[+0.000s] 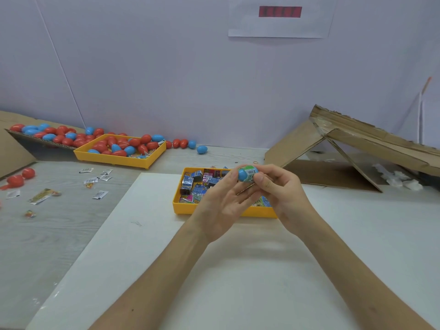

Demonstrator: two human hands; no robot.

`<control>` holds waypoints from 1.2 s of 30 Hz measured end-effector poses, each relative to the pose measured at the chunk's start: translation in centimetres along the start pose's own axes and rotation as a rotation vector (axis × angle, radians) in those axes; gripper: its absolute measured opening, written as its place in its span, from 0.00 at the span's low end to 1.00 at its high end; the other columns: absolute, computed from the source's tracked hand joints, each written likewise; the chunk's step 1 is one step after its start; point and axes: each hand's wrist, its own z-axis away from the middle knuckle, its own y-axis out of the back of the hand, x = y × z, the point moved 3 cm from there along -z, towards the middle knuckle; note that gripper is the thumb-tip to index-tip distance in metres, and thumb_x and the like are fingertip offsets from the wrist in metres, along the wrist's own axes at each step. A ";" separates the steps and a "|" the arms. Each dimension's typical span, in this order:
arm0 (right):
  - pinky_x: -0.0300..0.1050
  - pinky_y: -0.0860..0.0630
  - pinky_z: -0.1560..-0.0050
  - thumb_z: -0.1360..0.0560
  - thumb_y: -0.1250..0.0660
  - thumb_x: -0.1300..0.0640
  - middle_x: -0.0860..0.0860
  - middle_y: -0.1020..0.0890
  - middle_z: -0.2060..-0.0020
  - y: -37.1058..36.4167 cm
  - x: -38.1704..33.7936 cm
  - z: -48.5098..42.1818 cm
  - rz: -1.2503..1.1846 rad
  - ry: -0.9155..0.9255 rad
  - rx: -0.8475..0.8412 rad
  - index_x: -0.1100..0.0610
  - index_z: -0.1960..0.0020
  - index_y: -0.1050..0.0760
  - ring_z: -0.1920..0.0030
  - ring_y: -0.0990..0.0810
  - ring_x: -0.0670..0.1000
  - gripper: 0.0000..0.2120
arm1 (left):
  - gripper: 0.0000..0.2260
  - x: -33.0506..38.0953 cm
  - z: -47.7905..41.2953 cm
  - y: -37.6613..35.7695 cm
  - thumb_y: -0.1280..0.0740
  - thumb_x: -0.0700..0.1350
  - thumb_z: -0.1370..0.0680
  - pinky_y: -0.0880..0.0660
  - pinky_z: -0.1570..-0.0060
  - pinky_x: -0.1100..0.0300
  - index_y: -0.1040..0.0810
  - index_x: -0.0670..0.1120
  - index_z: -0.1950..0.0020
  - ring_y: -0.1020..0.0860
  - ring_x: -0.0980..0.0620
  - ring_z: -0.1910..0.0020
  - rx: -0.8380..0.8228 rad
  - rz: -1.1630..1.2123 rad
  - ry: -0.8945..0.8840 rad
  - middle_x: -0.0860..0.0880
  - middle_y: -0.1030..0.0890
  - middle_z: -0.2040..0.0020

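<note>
Bench point(59, 234) w/ 1 white board point(166, 270) laid on it, near-centre. 1 torn cardboard box point(357, 144) far right, lying open on its side; inside is dark, white scraps at its mouth, hard to make out. 1 cardboard flap point(14, 148) far left, cut off by the frame.

2 yellow trays: far tray point(114, 160) at left w/ red + blue eggs heaped, too overlapped to count; near tray point(177, 206) at centre w/ small printed packs, its right half hidden behind the hands.

2 hands. Left hand point(221, 206): palm up, fingers nearly straight, tips touching the egg's blue end from below-left. Right hand point(285, 194): thumb + fingers curled, pinching the egg's right end.

1 held egg point(245, 174), in the air above the near tray's far right corner. Long axis approx left-right, blue end points left, green printed label wraps the right part; print unreadable.

Approx 5 loose eggs point(183, 143) along the wall right of the far tray, and 2 red ones at the left edge. Approx 8 flat packets point(98, 194) scattered near left; blurry.
</note>
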 end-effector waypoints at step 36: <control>0.41 0.21 0.53 0.32 0.23 0.47 0.53 0.14 0.52 0.3 0.7 0.0 0.094 -0.023 0.120 0.50 0.49 0.14 0.52 0.16 0.51 0.13 | 0.16 -0.2 0.2 -0.5 0.32 0.52 0.21 0.23 0.38 0.57 0.16 0.44 0.38 0.23 0.48 0.31 0.106 -0.032 -0.021 0.41 0.21 0.32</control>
